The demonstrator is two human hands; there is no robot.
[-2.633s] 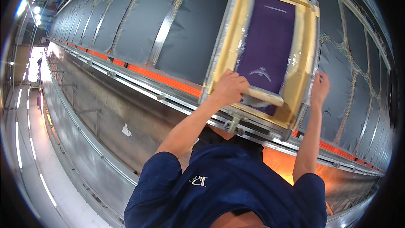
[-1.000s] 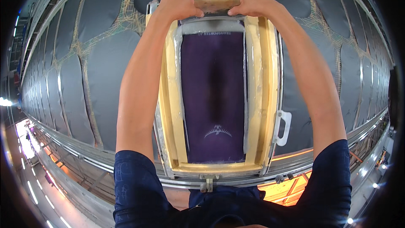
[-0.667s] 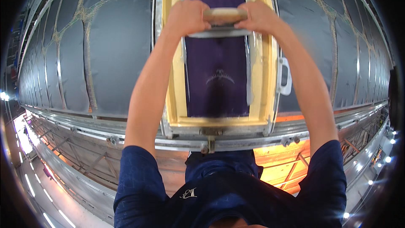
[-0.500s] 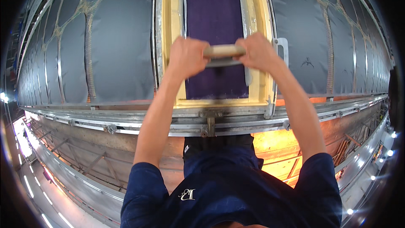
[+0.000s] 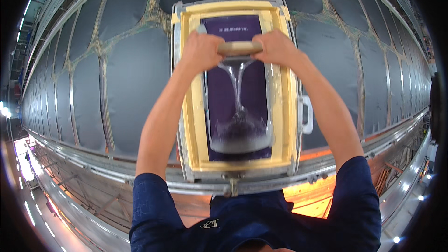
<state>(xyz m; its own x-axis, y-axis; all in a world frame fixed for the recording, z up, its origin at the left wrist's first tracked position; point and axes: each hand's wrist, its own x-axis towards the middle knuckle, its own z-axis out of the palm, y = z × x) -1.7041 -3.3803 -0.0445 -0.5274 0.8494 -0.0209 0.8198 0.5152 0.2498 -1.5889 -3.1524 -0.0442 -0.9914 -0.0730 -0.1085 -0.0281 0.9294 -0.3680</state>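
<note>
My left hand (image 5: 203, 51) and my right hand (image 5: 276, 49) are closed around the two ends of a wooden-handled squeegee (image 5: 240, 48). The squeegee is over the far part of a screen-printing frame (image 5: 191, 130), whose dark purple mesh (image 5: 221, 95) is bordered with yellow tape. Between my arms, clear paste lies on the mesh: a thin forked streak runs down to a wide smeared pool (image 5: 240, 135) at the near end. The squeegee's lower edge is partly hidden by its handle and blurred.
Dark grey fabric panels (image 5: 133, 98) with stringy seams stretch to both sides under the frame. A metal rail (image 5: 154, 184) runs along the near edge. A white handle (image 5: 306, 114) sticks out at the frame's right side. Orange light (image 5: 308, 198) glows below the rail.
Both hands have moved the squeegee away from me toward the frame's far end. The clear pool and streak now show behind it. My view has shifted, so the whole frame is visible.
</note>
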